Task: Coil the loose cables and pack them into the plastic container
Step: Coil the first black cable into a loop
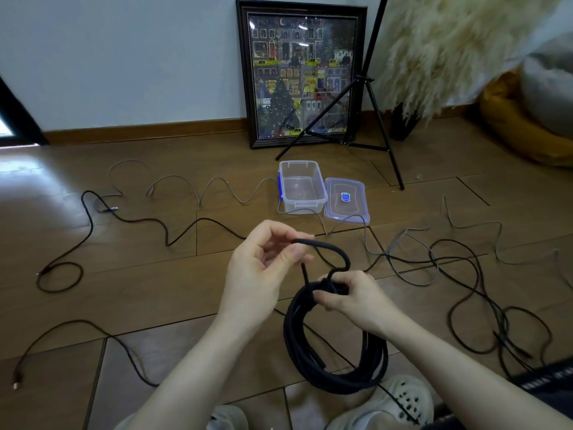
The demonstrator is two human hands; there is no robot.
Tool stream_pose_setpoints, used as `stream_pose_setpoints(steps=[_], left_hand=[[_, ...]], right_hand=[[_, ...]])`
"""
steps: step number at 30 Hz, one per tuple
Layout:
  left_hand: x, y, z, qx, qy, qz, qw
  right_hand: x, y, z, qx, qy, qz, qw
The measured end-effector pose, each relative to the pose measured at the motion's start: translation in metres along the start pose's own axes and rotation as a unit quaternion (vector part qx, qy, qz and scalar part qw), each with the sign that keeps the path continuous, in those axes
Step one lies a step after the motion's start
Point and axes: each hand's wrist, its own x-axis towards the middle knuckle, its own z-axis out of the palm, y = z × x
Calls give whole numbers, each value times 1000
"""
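1. Above the floor in front of you, your right hand (pixel 350 297) grips the top of the coiled black cable (pixel 328 342), fingers curled round the bundled loops so that they hang together and do not spring apart.
2. Your left hand (pixel 263 268) pinches the free end of that cable between thumb and fingertips, lifted over the coil; in my judgement you hold it so to wrap or tuck the tail and lock the bundle.
3. The plastic container (pixel 302 187) stands open on the floor beyond your hands, its lid (pixel 347 201) just beside it, so the coil can go straight in.
4. The container holds no cable yet.
5. A grey cable (pixel 217 189) and other black cables (pixel 130 218) lie loose across the floor, not yet coiled.
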Motion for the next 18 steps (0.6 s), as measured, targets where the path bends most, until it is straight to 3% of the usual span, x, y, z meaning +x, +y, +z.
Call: stream_pose_setpoints(steps=[5,8,11,13,18], left_hand=[[5,-2,-7,26,53,18,998],[7,-2,-14,24,82,55,995],[10,0,-14,45,63,86,993],[13,-5,-16,67,70,50,994],[11,-29,-27,134,53,-149,978]], right_hand=[[-5,-6,-3,73,-78,25,994],[-5,-8,-7,32,-97,35,994],[-4,-7,-11,22,-91,37,995],[-5,-8,-10,54,-103,46,992],[-5,-13,-14,167,-106,55,979]])
